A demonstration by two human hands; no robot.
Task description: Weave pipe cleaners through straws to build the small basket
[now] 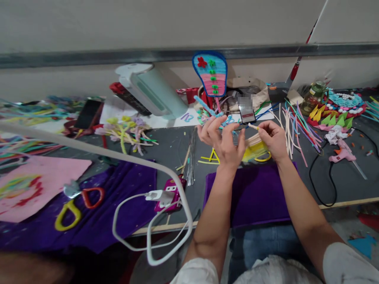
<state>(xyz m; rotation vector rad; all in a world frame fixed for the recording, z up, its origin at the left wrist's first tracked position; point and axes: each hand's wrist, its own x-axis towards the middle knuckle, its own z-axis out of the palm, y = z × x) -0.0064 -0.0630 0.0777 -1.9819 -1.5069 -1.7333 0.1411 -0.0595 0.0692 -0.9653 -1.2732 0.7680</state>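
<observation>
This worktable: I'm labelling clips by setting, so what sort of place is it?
Probably a craft workshop or shared craft table, judging by the bundles of pipe cleaners, the pink glue gun and the scissors with red and yellow handles.

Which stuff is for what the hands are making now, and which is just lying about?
Seems in use:
- pale stick, pinched in the right hand
- maybe the light blue fuzzy stick by the left hand

Seems just lying about:
- scissors
- pink glue gun
- glass jar
</observation>
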